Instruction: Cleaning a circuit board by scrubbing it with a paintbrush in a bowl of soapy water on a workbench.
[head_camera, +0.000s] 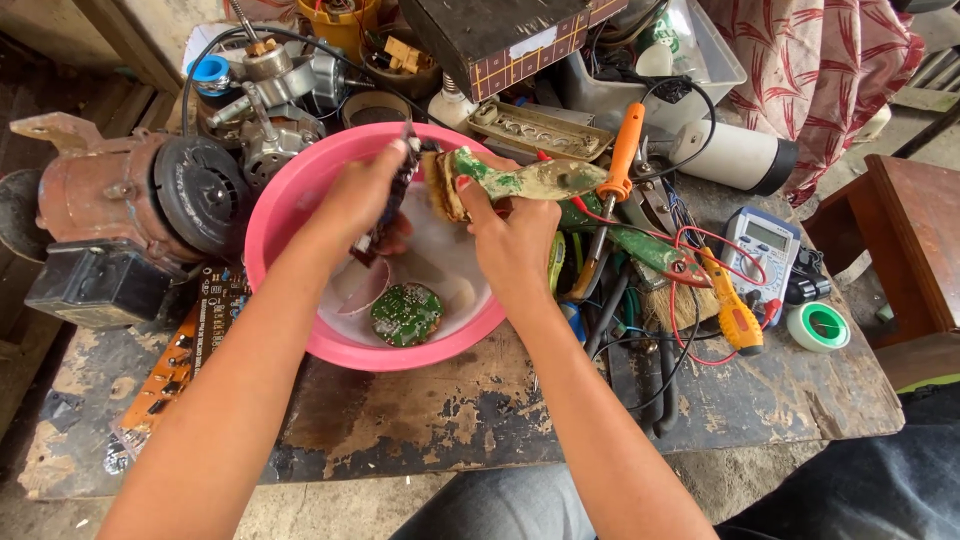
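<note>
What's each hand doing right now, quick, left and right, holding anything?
Left hand: closed on a small dark part over the pink basin.
Right hand: closed on a worn green-handled brush, bristles toward that part.

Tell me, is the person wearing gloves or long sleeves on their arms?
No. Both arms are bare all the way up, with no sleeves, gloves, watch or bracelets showing. The left hand and right hand are bare too, and the right thumbnail looks painted red.

One head-worn camera looks steeply down — close over the cluttered workbench (480, 420)
</note>
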